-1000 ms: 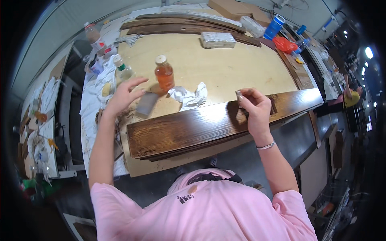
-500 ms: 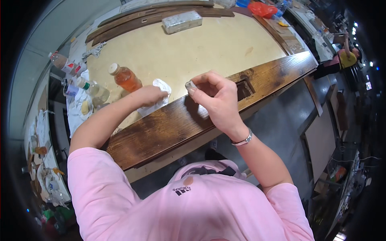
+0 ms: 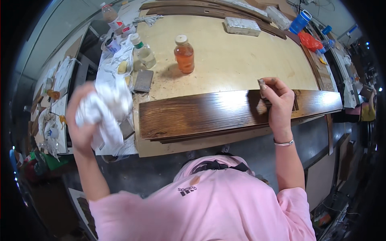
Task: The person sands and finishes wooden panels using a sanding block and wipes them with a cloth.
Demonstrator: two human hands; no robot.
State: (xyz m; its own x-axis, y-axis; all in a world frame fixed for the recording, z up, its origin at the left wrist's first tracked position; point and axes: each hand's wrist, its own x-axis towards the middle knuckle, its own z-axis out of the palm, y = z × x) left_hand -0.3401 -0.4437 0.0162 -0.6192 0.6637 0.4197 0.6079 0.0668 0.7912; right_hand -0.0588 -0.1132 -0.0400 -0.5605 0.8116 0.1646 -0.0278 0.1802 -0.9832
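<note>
My left hand (image 3: 79, 120), smeared by motion, is closed round a crumpled white cloth (image 3: 108, 114) above the table's left end. A glossy dark brown wooden board (image 3: 201, 114) lies along the table's near edge, on top of other boards. Over its right part, my right hand (image 3: 280, 102) pinches a small greyish piece (image 3: 261, 86) between thumb and fingers; its kind I cannot make out. Behind that hand, a rectangular cutout (image 3: 296, 102) in the board is partly hidden. A bottle of orange-red liquid (image 3: 184, 56) stands upright beyond the board.
Left of that bottle are a clear bottle with pale liquid (image 3: 145, 56) and a grey-brown block (image 3: 143, 81). A wrapped pale block (image 3: 242, 26) and brown wooden strips (image 3: 185, 9) lie at the back. A red plastic bag (image 3: 309, 41) and blue bottle (image 3: 300, 21) stand far right.
My left hand has lifted the white cloth off the board's far side and swung it left. My view has turned left. The right hand still pinches its small piece.
</note>
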